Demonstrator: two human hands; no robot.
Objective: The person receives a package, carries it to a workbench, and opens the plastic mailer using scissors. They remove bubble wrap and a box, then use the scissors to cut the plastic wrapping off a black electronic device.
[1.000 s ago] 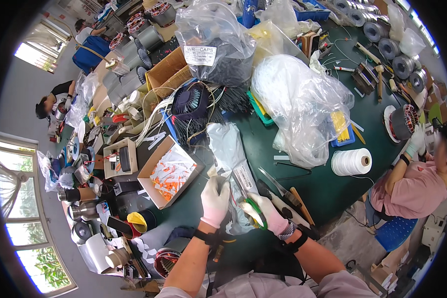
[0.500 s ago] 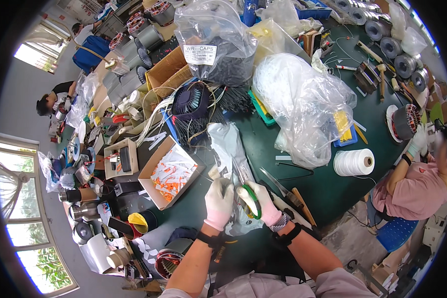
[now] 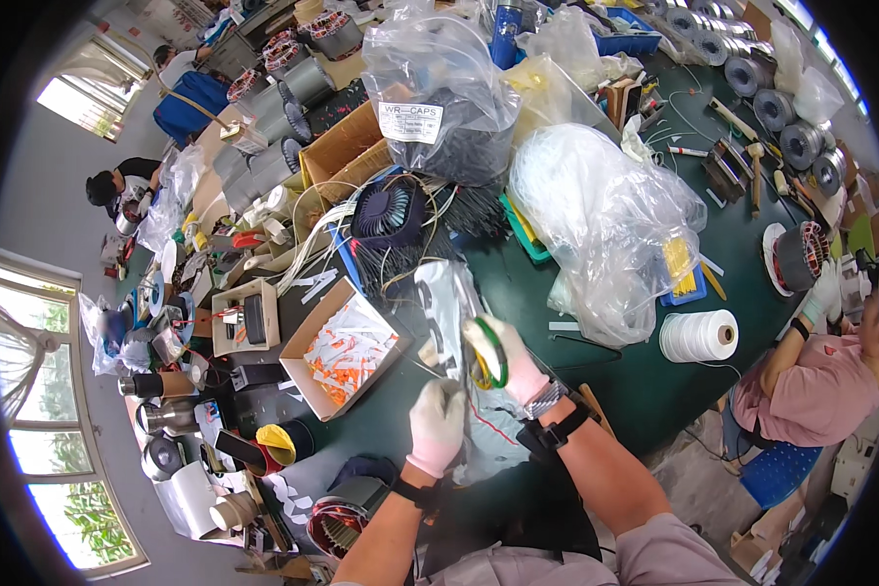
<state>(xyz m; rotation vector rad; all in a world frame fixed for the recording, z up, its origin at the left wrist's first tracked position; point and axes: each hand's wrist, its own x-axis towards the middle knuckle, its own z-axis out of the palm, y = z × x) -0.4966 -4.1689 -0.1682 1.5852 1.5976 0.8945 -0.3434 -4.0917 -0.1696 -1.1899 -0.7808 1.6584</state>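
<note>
My right hand (image 3: 506, 361), in a white glove with a pink cuff, is closed around a green-handled tool (image 3: 501, 363) that looks like scissors. Its blades do not show clearly. Lower and to the left, my gloved left hand (image 3: 435, 427) has its fingers pinched together, and what they hold is hidden. A thin pale strand runs close to its fingertips. Beneath both hands lies a crumpled white-grey plastic bag (image 3: 495, 451), with a red wire (image 3: 495, 424) across it. Left of the hands sits a cardboard box (image 3: 334, 405) of white and orange slips.
A big clear plastic bag (image 3: 596, 230), a white thread spool (image 3: 698, 336) and a black fan (image 3: 389, 209) lie on the green table. A wound motor stator (image 3: 347, 518) stands at the near left edge. At right, a person in pink (image 3: 801, 386) handles another stator (image 3: 801, 256).
My hands have come apart: the right has risen with the green-handled tool, while the left has dropped slightly. The red wire now shows on the bag. The whole view has shifted slightly.
</note>
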